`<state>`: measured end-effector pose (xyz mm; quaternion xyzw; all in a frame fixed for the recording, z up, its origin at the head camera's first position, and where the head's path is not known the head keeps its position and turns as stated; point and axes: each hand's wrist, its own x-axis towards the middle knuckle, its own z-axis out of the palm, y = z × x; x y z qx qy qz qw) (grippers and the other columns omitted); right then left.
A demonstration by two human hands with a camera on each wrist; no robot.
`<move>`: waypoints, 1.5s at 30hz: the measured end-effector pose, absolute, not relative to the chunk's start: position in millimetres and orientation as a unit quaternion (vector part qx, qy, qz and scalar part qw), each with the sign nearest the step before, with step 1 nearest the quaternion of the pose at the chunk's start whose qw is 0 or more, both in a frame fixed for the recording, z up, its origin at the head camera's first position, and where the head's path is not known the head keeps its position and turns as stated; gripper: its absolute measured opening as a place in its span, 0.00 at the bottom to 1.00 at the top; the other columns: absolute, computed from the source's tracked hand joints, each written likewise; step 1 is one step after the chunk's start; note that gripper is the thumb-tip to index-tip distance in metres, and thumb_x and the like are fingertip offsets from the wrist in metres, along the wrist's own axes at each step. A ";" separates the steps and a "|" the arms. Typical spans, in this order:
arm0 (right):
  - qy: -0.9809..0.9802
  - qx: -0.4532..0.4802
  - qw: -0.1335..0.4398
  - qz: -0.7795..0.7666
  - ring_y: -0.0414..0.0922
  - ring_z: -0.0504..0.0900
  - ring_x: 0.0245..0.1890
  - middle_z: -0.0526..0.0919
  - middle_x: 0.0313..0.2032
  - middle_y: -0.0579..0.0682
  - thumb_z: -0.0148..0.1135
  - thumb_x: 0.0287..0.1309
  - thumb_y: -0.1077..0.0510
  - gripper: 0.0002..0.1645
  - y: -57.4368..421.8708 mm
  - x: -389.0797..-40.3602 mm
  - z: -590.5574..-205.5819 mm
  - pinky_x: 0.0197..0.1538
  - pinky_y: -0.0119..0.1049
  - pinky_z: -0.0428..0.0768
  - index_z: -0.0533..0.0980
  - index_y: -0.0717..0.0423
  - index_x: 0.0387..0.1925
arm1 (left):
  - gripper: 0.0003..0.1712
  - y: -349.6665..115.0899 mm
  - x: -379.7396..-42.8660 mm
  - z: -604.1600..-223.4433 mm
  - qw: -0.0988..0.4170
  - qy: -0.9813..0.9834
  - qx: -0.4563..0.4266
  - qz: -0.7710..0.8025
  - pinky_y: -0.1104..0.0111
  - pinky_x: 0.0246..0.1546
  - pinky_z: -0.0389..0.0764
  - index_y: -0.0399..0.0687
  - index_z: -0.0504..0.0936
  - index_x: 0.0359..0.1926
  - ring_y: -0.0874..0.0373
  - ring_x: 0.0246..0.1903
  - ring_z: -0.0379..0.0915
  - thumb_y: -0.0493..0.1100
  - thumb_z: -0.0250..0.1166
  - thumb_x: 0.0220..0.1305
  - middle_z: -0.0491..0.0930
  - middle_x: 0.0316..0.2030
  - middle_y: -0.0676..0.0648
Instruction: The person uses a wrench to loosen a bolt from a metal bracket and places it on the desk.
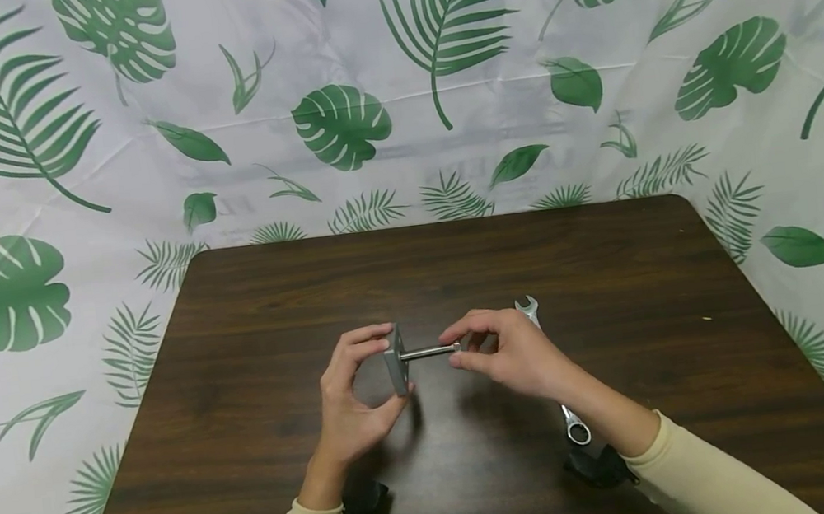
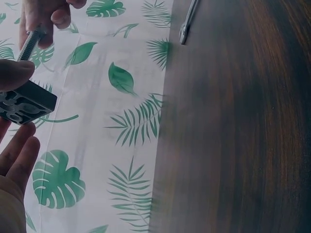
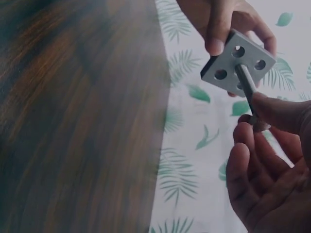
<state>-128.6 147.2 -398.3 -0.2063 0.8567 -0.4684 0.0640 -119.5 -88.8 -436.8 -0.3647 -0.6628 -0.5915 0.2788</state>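
My left hand (image 1: pixel 352 412) grips a square grey plate (image 1: pixel 396 364) by its edges, thumb below and fingers above, holding it upright over the table. Several round holes show on the plate's face (image 3: pixel 229 60) in the right wrist view. Its other side, seen from the left wrist, has a dark recessed pattern. A silver bolt (image 1: pixel 427 352) stands out from the middle of the plate, roughly level. At the bolt's head end, my right hand (image 1: pixel 514 351) pinches it between thumb and fingers. Threads show on the bolt shank (image 2: pixel 30 46) in the left wrist view.
A combination wrench (image 1: pixel 576 430) lies on the dark wooden table (image 1: pixel 275 303), partly hidden under my right hand and forearm. Black wrist-worn devices (image 1: pixel 600 468) sit beneath both wrists. White cloth with green leaves (image 1: pixel 362 47) hangs behind the table.
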 end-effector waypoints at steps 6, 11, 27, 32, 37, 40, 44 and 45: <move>0.863 -0.222 0.034 -0.451 0.37 0.80 0.32 0.83 0.38 0.37 0.74 0.52 0.60 0.18 146.5 -127.1 -395.8 0.34 0.36 0.81 0.84 0.45 0.46 | 0.24 -89.2 -119.7 -436.6 0.279 -0.663 -0.366 -0.591 0.65 0.56 0.74 0.25 0.74 0.47 0.38 0.50 0.74 0.39 0.72 0.56 0.74 0.49 0.27; 0.864 -0.187 0.078 -0.460 0.40 0.80 0.32 0.85 0.39 0.41 0.67 0.61 0.50 0.15 147.2 -128.9 -395.6 0.35 0.37 0.80 0.83 0.47 0.49 | 0.25 -89.2 -119.8 -437.4 0.285 -0.662 -0.367 -0.588 0.65 0.56 0.74 0.24 0.74 0.46 0.38 0.50 0.74 0.41 0.71 0.58 0.75 0.48 0.27; 0.854 -0.209 0.045 -0.474 0.39 0.80 0.31 0.84 0.36 0.38 0.73 0.53 0.62 0.13 149.0 -126.9 -396.5 0.33 0.37 0.80 0.85 0.49 0.42 | 0.25 -89.2 -119.1 -437.6 0.282 -0.666 -0.363 -0.588 0.65 0.56 0.74 0.25 0.74 0.46 0.39 0.50 0.75 0.41 0.71 0.58 0.75 0.48 0.28; 0.855 -0.203 0.052 -0.474 0.39 0.81 0.33 0.85 0.42 0.41 0.72 0.55 0.58 0.16 148.7 -126.6 -396.5 0.34 0.37 0.80 0.83 0.47 0.47 | 0.25 -89.0 -119.0 -436.5 0.284 -0.666 -0.362 -0.587 0.65 0.56 0.73 0.25 0.74 0.46 0.38 0.50 0.75 0.41 0.71 0.57 0.76 0.48 0.28; 0.844 -0.179 0.124 -0.490 0.45 0.82 0.33 0.86 0.38 0.45 0.60 0.67 0.48 0.17 149.0 -129.4 -397.9 0.35 0.39 0.80 0.82 0.52 0.50 | 0.24 -89.2 -119.1 -437.0 0.286 -0.667 -0.360 -0.586 0.65 0.56 0.73 0.25 0.75 0.46 0.39 0.50 0.75 0.41 0.71 0.57 0.76 0.48 0.28; 0.827 -0.180 0.150 -0.511 0.49 0.82 0.29 0.86 0.32 0.47 0.55 0.71 0.50 0.17 150.5 -131.8 -400.0 0.33 0.38 0.79 0.82 0.57 0.47 | 0.24 -89.0 -119.3 -437.5 0.286 -0.668 -0.361 -0.585 0.65 0.56 0.73 0.25 0.75 0.46 0.39 0.50 0.75 0.41 0.71 0.57 0.76 0.48 0.28; 0.824 -0.192 0.144 -0.514 0.48 0.80 0.29 0.85 0.32 0.48 0.60 0.67 0.54 0.14 152.1 -132.8 -401.3 0.32 0.36 0.79 0.82 0.58 0.47 | 0.24 -89.1 -119.4 -438.0 0.284 -0.667 -0.362 -0.586 0.65 0.56 0.73 0.25 0.75 0.46 0.39 0.51 0.75 0.41 0.71 0.57 0.76 0.48 0.28; 0.828 -0.193 0.135 -0.509 0.47 0.80 0.29 0.85 0.32 0.47 0.62 0.66 0.55 0.13 152.2 -132.6 -401.2 0.32 0.36 0.79 0.82 0.57 0.47 | 0.25 -89.2 -119.3 -438.0 0.284 -0.667 -0.362 -0.587 0.65 0.56 0.73 0.25 0.75 0.46 0.39 0.50 0.75 0.41 0.71 0.57 0.76 0.49 0.28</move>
